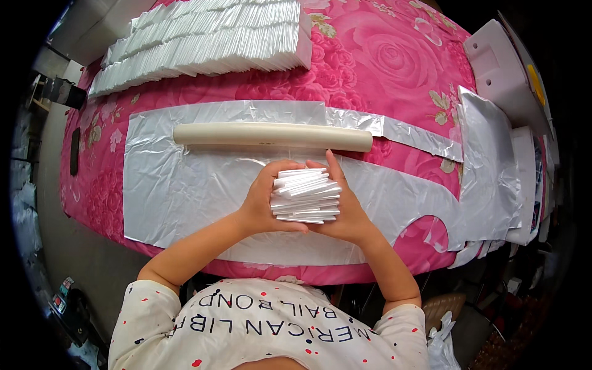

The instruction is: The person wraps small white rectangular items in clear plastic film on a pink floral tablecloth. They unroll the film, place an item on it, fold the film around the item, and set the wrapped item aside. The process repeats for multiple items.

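Note:
Between my two hands, over the middle of the table, is a stack of thin folded white plastic packets [305, 196]. My left hand [269, 200] curves round its left side, thumb at the near edge. My right hand [347, 209] presses its right side, with the index finger pointing away from me. Under the hands lies a spread sheet of thin whitish plastic film [185, 203], with a rounded cut-out near its right end. Just beyond my fingertips, a long cream tube [271, 135] rests across the film.
A pink rose-patterned cloth [394, 55] covers the table. Dense rows of folded white packets [203, 49] stand at the far left. More film [490, 166] hangs over white foam boxes [502, 58] at the right. A dark flat object [75, 152] lies near the left edge.

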The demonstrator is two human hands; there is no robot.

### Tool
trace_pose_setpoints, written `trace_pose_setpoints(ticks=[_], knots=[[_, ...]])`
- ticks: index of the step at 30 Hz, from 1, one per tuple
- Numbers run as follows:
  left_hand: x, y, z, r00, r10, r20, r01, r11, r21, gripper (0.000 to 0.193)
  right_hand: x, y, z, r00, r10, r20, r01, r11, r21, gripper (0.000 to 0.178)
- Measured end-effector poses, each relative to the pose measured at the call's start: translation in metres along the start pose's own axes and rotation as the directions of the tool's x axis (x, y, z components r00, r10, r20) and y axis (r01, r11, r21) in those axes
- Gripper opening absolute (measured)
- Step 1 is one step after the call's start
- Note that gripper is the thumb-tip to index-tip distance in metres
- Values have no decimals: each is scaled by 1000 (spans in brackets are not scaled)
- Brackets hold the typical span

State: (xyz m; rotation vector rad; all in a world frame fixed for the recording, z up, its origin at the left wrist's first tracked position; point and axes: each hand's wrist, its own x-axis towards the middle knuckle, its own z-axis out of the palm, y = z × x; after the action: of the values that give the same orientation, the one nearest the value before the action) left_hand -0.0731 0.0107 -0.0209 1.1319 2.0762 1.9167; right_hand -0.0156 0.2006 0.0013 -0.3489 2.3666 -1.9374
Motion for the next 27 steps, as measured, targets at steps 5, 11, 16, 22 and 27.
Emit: trace_pose_setpoints(ticks=[5,11,16,22,27], knots=[[-17,3,2,995,65,79,-68,997,29,136,-8,4,20,995,-98,5,97,971,-219,124],[-17,-4,5,1000,17,21,-20,987,162,143,-5,12,24,987,-149,55,158,891,-427,124],[-22,-11,12,998,30,55,-39,984,172,129,-13,8,29,1000,-14,7,15,963,-270,121],[-27,-6,8,995,28,93,-52,961,271,114,-6,-62,5,993,-88,82,116,866,-486,111],[-27,-14,19,992,123,3,-121,966,230,104,8,-71,27,970,25,242,192,530,-826,91]])
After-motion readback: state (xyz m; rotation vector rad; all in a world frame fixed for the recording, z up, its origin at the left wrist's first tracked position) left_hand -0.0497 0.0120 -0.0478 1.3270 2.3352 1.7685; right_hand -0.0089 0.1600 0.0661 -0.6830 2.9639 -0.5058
